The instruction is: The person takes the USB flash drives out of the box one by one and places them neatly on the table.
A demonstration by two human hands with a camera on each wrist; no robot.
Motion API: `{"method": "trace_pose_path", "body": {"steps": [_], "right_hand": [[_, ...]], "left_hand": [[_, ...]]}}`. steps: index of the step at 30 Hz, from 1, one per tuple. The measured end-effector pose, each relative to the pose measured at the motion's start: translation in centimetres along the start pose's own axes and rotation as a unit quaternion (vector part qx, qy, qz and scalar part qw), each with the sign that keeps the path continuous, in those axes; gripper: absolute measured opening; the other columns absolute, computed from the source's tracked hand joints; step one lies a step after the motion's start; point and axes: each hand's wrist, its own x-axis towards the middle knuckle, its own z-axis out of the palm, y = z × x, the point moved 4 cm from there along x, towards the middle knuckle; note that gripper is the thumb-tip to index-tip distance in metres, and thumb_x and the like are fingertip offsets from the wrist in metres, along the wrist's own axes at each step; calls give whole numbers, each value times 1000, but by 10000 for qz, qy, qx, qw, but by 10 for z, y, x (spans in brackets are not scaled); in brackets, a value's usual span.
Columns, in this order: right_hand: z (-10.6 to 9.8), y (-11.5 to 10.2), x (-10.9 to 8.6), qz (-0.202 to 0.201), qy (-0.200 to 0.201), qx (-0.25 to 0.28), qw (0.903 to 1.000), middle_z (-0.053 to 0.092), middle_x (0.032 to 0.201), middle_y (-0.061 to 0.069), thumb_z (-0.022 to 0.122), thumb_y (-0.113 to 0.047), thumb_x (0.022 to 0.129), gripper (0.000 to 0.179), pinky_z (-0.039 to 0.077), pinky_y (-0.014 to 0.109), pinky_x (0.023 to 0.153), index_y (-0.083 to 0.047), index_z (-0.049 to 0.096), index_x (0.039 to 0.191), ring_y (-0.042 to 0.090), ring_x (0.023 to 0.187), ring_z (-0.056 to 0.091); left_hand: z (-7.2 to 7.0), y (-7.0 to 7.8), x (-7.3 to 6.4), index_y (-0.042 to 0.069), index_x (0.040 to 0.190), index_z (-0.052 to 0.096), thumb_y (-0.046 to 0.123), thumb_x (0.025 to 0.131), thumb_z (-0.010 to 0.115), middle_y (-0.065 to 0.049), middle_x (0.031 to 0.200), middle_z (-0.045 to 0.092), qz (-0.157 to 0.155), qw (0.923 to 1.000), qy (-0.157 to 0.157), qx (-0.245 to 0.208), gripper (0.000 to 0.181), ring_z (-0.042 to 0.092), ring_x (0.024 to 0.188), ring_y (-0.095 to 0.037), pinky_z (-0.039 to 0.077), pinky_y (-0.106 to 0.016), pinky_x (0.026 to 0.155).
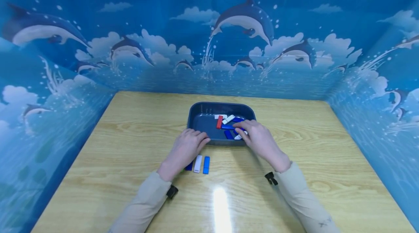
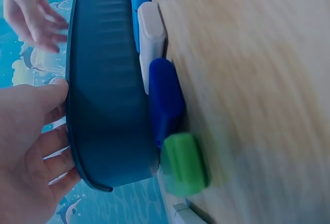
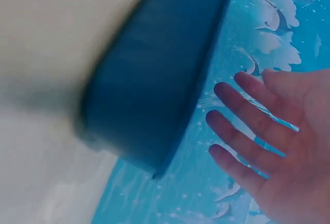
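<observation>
A dark blue basin (image 1: 199, 122) sits on the table, holding several small sticks that look like USB flash drives, among them a red stick (image 1: 219, 122) and a white stick (image 1: 228, 119). My left hand (image 1: 187, 146) grips its near left rim, thumb and fingertips at the edge in the left wrist view. Over the right side of the basin hovers my right hand (image 1: 260, 141), its fingers loosely extended and holding nothing in the right wrist view. In front of the basin lie a bright blue stick (image 1: 206, 165), a white stick (image 1: 198, 164), a dark blue stick (image 2: 166, 100) and a green stick (image 2: 183, 164).
A pale grey piece (image 2: 188, 214) lies past the green stick in the left wrist view. The wooden table (image 1: 131, 134) is bordered at the back and sides by a dolphin-print curtain (image 1: 157, 72). Light glares off the table front.
</observation>
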Motion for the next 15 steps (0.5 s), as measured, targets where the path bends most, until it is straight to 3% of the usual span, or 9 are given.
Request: {"method": "trace_pose_path", "body": {"steps": [5, 10, 15], "right_hand": [[7, 1, 25, 274, -564, -115, 9980, 75, 102, 4, 69, -20, 98, 20, 52, 30, 60, -9, 76, 113, 13, 74, 63], [29, 8, 42, 730, -1365, -14, 9880, 76, 93, 6, 74, -17, 94, 20, 51, 25, 53, -5, 76, 110, 8, 61, 62], [45, 14, 54, 1163, -1688, -38, 9788, 69, 76, 1, 79, -21, 91, 19, 51, 27, 57, -5, 77, 102, 11, 61, 60]], "left_hand": [[1, 0, 1, 17, 108, 76, 33, 103, 61, 1, 101, 76, -39, 10000, 34, -34, 22, 70, 98, -19, 49, -43, 105], [1, -1, 1, 18, 109, 76, 34, 103, 61, 1, 102, 76, -118, 9999, -44, -1, 23, 70, 99, -19, 49, -43, 106], [2, -2, 1, 17, 107, 76, 33, 103, 62, 1, 100, 76, -57, 10000, 16, -31, 22, 70, 98, -18, 49, -42, 106]]}}
